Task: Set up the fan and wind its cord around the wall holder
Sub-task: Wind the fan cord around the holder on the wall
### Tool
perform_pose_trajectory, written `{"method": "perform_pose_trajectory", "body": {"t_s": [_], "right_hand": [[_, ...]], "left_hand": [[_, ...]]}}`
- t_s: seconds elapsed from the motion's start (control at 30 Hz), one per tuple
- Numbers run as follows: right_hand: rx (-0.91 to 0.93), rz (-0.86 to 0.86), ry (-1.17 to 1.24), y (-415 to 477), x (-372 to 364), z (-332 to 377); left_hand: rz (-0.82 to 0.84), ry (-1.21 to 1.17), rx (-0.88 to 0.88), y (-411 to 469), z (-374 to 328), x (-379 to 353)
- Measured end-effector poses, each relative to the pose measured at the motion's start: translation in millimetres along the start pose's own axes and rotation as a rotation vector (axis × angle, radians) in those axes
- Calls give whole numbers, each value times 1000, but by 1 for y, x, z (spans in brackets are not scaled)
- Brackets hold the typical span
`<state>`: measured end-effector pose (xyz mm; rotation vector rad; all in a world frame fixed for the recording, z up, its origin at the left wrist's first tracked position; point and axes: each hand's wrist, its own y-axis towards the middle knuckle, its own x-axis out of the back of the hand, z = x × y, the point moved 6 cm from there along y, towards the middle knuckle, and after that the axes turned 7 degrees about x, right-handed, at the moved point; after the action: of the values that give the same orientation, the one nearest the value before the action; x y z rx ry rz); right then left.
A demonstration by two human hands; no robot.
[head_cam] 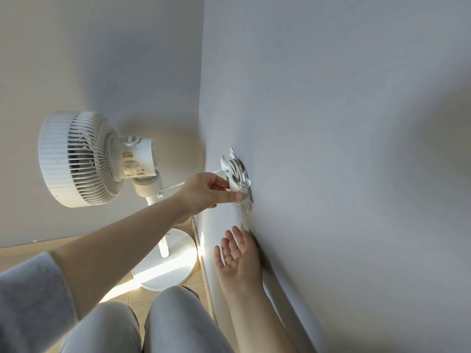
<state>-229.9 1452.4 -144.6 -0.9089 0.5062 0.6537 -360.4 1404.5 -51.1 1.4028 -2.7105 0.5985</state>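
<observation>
L hand (pixel 201 192) on plug (pixel 245 203) under holder (pixel 224 163)

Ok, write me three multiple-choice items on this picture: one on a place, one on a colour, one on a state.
1. Where is the wall holder relative to the fan?
A. To its right, on the wall
B. On the floor
C. On top of the fan head
2. What colour is the fan?
A. Black
B. White
C. Red
3. How is the right hand?
A. Gripping the cord
B. Open, holding nothing
C. Clenched in a fist
Answers: 1 A, the holder sits on the wall right of the fan; 2 B, its head, pole and base are white; 3 B, its fingers are straight, below the left hand pinching the plug.
</observation>
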Motion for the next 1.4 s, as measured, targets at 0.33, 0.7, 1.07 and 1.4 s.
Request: {"method": "perform_pose_trajectory", "body": {"t_s": [0.33,0.7,1.07,1.4], "right_hand": [[-22,4,81,-4,-4,1],[58,199,3,-17,-39,20],[213,242,-163,-13,-73,32],[291,-17,110,-18,-66,38]], "left_hand": [[-45,152,-53,4,-11,20],[-218,105,-13,-5,25,80],[-213,83,-17,-4,36,98],[-189,85,-20,4,35,79]]}}
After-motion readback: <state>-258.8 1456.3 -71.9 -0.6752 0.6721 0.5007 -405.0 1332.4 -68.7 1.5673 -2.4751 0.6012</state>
